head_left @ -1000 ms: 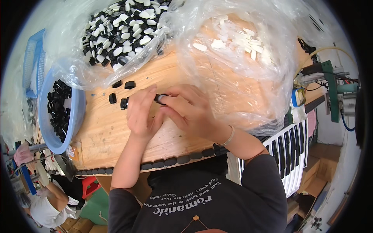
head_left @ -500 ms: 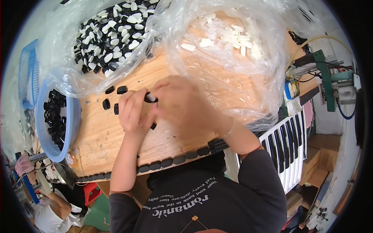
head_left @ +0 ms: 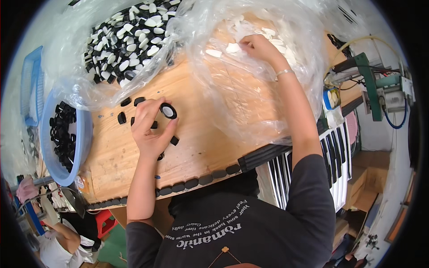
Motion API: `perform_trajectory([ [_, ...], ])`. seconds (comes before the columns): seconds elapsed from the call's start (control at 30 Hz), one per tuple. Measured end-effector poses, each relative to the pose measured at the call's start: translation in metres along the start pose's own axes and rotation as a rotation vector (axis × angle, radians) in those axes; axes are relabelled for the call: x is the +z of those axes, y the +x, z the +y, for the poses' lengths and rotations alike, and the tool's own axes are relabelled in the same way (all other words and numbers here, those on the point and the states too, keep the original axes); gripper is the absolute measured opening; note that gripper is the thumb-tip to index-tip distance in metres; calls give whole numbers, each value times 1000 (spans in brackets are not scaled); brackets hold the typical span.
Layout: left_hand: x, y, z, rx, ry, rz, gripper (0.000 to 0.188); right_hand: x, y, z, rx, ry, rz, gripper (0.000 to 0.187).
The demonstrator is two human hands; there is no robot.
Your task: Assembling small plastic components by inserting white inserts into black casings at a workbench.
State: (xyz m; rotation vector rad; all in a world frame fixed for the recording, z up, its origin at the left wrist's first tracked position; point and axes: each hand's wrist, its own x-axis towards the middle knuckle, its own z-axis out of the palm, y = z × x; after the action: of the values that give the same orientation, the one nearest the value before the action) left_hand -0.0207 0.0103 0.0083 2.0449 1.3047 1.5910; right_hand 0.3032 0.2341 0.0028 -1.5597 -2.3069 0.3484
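Observation:
My left hand (head_left: 149, 129) pinches a black oval cap (head_left: 174, 116) between thumb and fingers, tilted so that a pale inside shows. Several loose black pieces (head_left: 121, 118) lie on the wooden table around that hand. To the far right, my right hand (head_left: 263, 48) reaches into white flat pieces (head_left: 278, 42) spread on a clear plastic sheet (head_left: 237, 96). Its fingertips are drawn together at the edge of one white piece (head_left: 233, 48). Whether they grip it is hidden.
A heap of black and white pieces (head_left: 127, 42) lies in plastic at the far left. A blue basin (head_left: 85, 143) holds black parts. Black pads (head_left: 192, 183) line the table's near edge. At right stand a white rack of black strips (head_left: 333, 156) and a green machine (head_left: 370, 85).
My right hand has moved away from my left hand, far and to the right, to the white pieces. My left hand stays nearly in place, still holding the black oval cap, now more exposed.

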Motion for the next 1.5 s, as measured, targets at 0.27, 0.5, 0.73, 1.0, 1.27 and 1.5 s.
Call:
perform_trajectory([
  [0.27,-4,-3,-2,-79,-54,-39,50,-14,-4,-6,-238,-82,143,20],
  [0.5,-2,-5,-4,-53,46,-44,46,18,32,-5,-97,-190,-130,18],
  [0.73,-1,-9,-9,-85,-14,-67,48,31,35,-33,196,-338,67,18],
  [1.0,-2,1,-8,66,-11,49,50,1,7,-61,78,7,333,17],
  [1.27,2,-3,-6,168,155,76,52,6,-111,-199,-286,792,-19,8],
  [1.5,2,-5,-5,171,210,34,49,14,-115,-208,-473,640,112,10],
])
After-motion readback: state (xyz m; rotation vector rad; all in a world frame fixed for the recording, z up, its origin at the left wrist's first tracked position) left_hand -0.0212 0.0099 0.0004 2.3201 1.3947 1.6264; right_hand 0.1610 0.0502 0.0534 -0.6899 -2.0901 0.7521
